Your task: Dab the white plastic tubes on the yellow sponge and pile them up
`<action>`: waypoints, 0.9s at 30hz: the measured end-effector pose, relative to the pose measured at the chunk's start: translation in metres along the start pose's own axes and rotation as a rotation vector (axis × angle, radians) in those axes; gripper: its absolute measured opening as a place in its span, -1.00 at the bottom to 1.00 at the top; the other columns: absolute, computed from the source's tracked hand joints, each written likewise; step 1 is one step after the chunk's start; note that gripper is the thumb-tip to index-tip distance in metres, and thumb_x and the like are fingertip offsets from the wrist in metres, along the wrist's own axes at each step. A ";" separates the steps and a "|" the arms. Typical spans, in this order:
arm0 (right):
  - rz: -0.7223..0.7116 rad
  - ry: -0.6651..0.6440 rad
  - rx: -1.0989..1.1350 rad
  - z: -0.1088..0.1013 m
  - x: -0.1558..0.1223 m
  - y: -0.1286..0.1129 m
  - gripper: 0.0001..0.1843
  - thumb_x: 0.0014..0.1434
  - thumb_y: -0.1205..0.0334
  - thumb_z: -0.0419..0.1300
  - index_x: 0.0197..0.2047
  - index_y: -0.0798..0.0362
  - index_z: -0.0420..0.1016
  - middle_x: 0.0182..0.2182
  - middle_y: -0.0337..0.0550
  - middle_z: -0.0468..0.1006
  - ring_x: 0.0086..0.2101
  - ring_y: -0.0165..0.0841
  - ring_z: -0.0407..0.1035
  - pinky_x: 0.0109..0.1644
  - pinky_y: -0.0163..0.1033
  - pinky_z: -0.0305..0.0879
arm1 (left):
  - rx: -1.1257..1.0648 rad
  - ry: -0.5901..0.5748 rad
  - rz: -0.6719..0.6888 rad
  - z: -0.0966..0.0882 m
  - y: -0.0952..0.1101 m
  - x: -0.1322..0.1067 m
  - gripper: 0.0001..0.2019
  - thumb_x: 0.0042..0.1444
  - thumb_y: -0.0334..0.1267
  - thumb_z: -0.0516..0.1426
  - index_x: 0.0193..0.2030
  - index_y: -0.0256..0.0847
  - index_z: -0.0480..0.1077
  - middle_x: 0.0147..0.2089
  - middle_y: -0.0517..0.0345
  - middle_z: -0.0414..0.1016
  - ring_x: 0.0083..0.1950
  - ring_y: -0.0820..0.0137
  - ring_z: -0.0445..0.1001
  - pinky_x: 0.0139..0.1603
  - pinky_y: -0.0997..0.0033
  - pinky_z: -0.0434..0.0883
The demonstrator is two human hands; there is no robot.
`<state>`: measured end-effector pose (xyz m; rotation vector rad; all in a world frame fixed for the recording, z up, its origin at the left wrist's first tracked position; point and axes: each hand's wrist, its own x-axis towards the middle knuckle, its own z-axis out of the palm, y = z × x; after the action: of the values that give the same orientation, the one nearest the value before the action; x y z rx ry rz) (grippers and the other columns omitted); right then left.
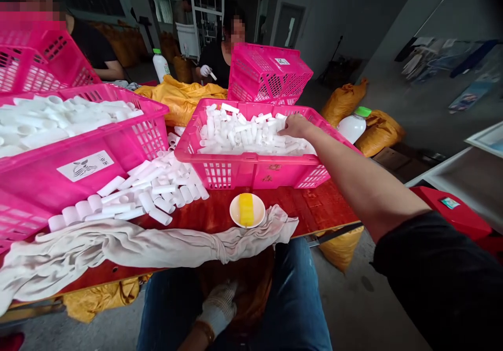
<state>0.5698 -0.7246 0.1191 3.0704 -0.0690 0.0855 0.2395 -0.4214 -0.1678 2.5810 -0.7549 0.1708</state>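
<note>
1. White tubes (245,131): many, short, hollow, heaped at mixed angles in the middle pink crate (257,172) on the red counter (306,209).
2. Right hand (297,125): bare, at the right part of the heap, fingers bent down to the tubes; whether one is pinched, cannot tell.
3. Left hand (220,306): gloved, low between the knees, below the counter's edge; finger spread and any held item, cannot tell.
4. Handling, judged by look: each tube light, fairly stiff, probably plastic; smooth wall, likely slippery against bare skin, apt to roll; breakage unlikely, though a hard squeeze might dent a thin wall.
5. Hold, advised: thumb and fingertips across the middle of the barrel, choosing a top tube lying free of its neighbours; ends second best, being open rims.
6. Loose tubes (159,186): piled on the counter, left of the middle crate; easier to grasp singly along the near edge.
7. Dish (234,215): pale, holding a yellow block (246,209), beside the rumpled cloth (137,243).
</note>
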 end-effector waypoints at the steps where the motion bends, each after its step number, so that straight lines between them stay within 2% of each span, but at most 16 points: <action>1: 0.012 0.026 -0.017 -0.003 -0.004 0.005 -0.55 0.20 0.13 0.32 0.01 0.35 0.52 -0.02 0.31 0.55 0.06 0.04 0.40 0.10 -0.04 0.32 | -0.008 0.032 0.020 0.001 0.002 -0.003 -0.85 0.26 -0.12 0.18 -0.17 -0.03 0.57 -0.27 0.16 0.62 -0.30 0.35 0.59 -0.27 0.36 0.56; 3: 0.034 0.154 0.014 -0.012 -0.020 0.016 -0.55 0.19 0.16 0.29 0.02 0.35 0.50 -0.05 0.32 0.55 0.01 0.04 0.42 0.06 -0.03 0.32 | -0.033 0.113 0.064 -0.008 0.012 -0.003 -0.84 0.24 -0.22 0.16 -0.17 0.05 0.59 -0.24 0.19 0.66 -0.25 0.33 0.62 -0.21 0.37 0.58; 4: 0.032 0.254 0.077 -0.018 -0.033 0.021 -0.58 0.19 0.16 0.28 0.01 0.32 0.50 -0.10 0.28 0.56 -0.05 -0.01 0.44 0.01 -0.05 0.34 | -0.040 0.180 0.082 -0.018 0.017 0.001 -0.82 0.24 -0.25 0.15 -0.14 0.05 0.58 -0.21 0.20 0.67 -0.20 0.33 0.63 -0.16 0.37 0.58; 6: -0.016 0.454 0.337 -0.026 -0.071 0.026 -0.67 0.26 0.12 0.21 -0.04 0.20 0.52 -0.26 0.08 0.58 -0.23 -0.17 0.45 -0.14 -0.14 0.35 | -0.018 0.375 0.108 -0.047 0.027 0.017 -0.82 0.24 -0.28 0.17 -0.07 -0.04 0.55 -0.16 0.16 0.67 -0.13 0.31 0.63 -0.05 0.33 0.57; 7: -0.061 0.514 0.514 -0.028 -0.094 0.025 -0.70 0.32 0.09 0.15 -0.06 0.14 0.52 -0.34 -0.03 0.55 -0.33 -0.25 0.42 -0.22 -0.19 0.34 | 0.021 0.507 0.129 -0.064 0.030 0.030 -0.86 0.21 -0.29 0.21 -0.09 -0.09 0.54 -0.19 0.13 0.66 -0.15 0.31 0.62 -0.07 0.33 0.56; 8: -0.107 0.520 0.697 -0.027 -0.118 0.021 -0.68 0.37 0.04 0.08 -0.06 0.09 0.52 -0.41 -0.13 0.51 -0.41 -0.32 0.37 -0.31 -0.24 0.32 | 0.074 0.602 0.146 -0.081 0.031 0.044 -0.87 0.19 -0.33 0.24 -0.11 -0.15 0.52 -0.19 0.08 0.65 -0.13 0.28 0.62 -0.04 0.29 0.55; 9: -0.150 0.483 0.857 -0.022 -0.143 0.014 -0.65 0.40 -0.01 0.04 -0.05 0.05 0.52 -0.46 -0.20 0.47 -0.48 -0.36 0.32 -0.38 -0.26 0.28 | 0.135 0.624 0.136 -0.096 0.031 0.058 -0.86 0.18 -0.32 0.26 -0.11 -0.17 0.52 -0.17 0.04 0.65 -0.12 0.23 0.61 -0.02 0.24 0.53; 11: -0.240 0.298 1.034 0.000 -0.185 -0.004 -0.62 0.40 -0.07 0.06 -0.04 0.01 0.56 -0.50 -0.25 0.43 -0.53 -0.38 0.29 -0.44 -0.27 0.27 | 0.207 0.573 0.099 -0.115 0.029 0.084 -0.88 0.22 -0.24 0.24 -0.12 -0.18 0.52 -0.19 0.04 0.64 -0.17 0.22 0.60 -0.11 0.22 0.50; 12: -0.290 0.186 1.073 0.015 -0.200 -0.015 -0.61 0.40 -0.07 0.07 -0.01 0.00 0.58 -0.48 -0.22 0.48 -0.51 -0.36 0.33 -0.41 -0.25 0.32 | 0.238 0.517 0.080 -0.120 0.028 0.094 -0.87 0.26 -0.18 0.21 -0.16 -0.17 0.52 -0.25 0.06 0.63 -0.22 0.22 0.59 -0.18 0.21 0.48; 14: -0.373 0.064 1.099 0.049 -0.218 -0.035 -0.60 0.41 -0.05 0.08 0.08 -0.01 0.57 -0.26 -0.09 0.61 -0.29 -0.26 0.48 -0.18 -0.14 0.45 | 0.288 0.399 0.048 -0.119 0.026 0.107 -0.77 0.32 -0.11 0.14 -0.27 -0.18 0.52 -0.39 0.10 0.58 -0.35 0.23 0.55 -0.30 0.21 0.41; 16: -0.421 0.057 1.085 0.081 -0.222 -0.049 -0.59 0.41 -0.01 0.08 0.17 -0.01 0.54 -0.04 -0.01 0.60 -0.03 -0.18 0.48 0.07 -0.03 0.42 | 0.322 0.327 0.022 -0.111 0.026 0.111 -0.71 0.34 -0.10 0.09 -0.34 -0.18 0.49 -0.46 0.12 0.53 -0.43 0.24 0.51 -0.35 0.22 0.35; 18: -0.450 0.092 1.055 0.102 -0.221 -0.057 -0.60 0.42 0.06 0.09 0.22 -0.02 0.50 0.05 0.01 0.56 0.06 -0.16 0.44 0.17 0.01 0.38 | 0.339 0.326 0.018 -0.102 0.025 0.110 -0.72 0.35 -0.15 0.08 -0.34 -0.18 0.49 -0.46 0.12 0.55 -0.44 0.25 0.51 -0.35 0.22 0.32; 22: -0.515 0.148 0.990 0.117 -0.221 -0.062 -0.64 0.41 0.18 0.10 0.21 -0.03 0.50 0.05 0.03 0.53 0.05 -0.17 0.44 0.16 0.00 0.40 | 0.397 0.424 0.049 -0.091 0.023 0.107 -0.80 0.31 -0.23 0.11 -0.30 -0.20 0.51 -0.45 0.14 0.58 -0.44 0.26 0.50 -0.32 0.21 0.30; 27: -0.572 0.219 0.903 0.122 -0.225 -0.066 -0.66 0.39 0.25 0.14 0.19 -0.06 0.48 -0.01 -0.01 0.58 0.02 -0.13 0.45 0.12 0.05 0.42 | 0.411 0.431 0.053 -0.088 0.020 0.106 -0.83 0.29 -0.24 0.13 -0.27 -0.21 0.52 -0.46 0.18 0.57 -0.46 0.26 0.50 -0.34 0.19 0.28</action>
<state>0.3546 -0.6574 -0.0197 3.7306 1.1476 0.5486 0.3186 -0.4484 -0.0567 2.7453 -0.6768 0.9530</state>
